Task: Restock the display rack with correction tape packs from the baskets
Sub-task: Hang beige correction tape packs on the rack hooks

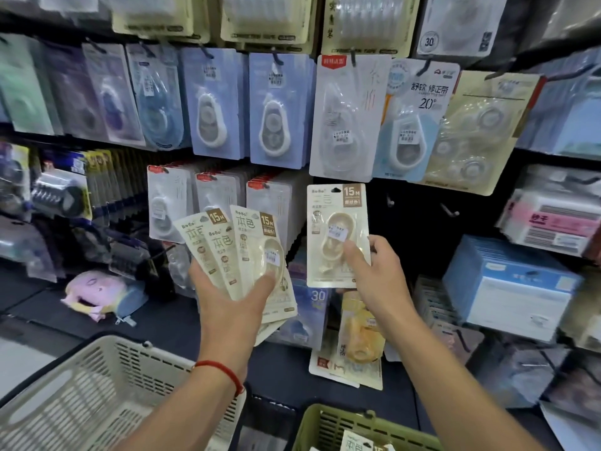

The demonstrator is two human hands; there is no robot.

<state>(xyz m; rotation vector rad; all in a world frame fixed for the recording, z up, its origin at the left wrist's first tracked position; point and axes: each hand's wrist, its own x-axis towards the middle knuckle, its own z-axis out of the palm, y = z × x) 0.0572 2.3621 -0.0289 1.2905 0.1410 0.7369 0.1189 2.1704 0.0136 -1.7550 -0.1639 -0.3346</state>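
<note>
One "BoBo 15M" pack (338,236) pinched in right hand (377,275), left hand (227,297) gripping fanned packs (240,252)

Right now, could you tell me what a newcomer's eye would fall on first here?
Centre frame, the right hand holds one cream correction tape pack up to the display rack. Beside it, the left hand grips a fan of matching packs. Two baskets, white and green, sit below.

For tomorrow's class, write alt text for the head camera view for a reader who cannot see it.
The right hand lifts one cream correction tape pack to a black display rack; the left hand holds a fan of matching packs above a beige plastic basket.
</note>
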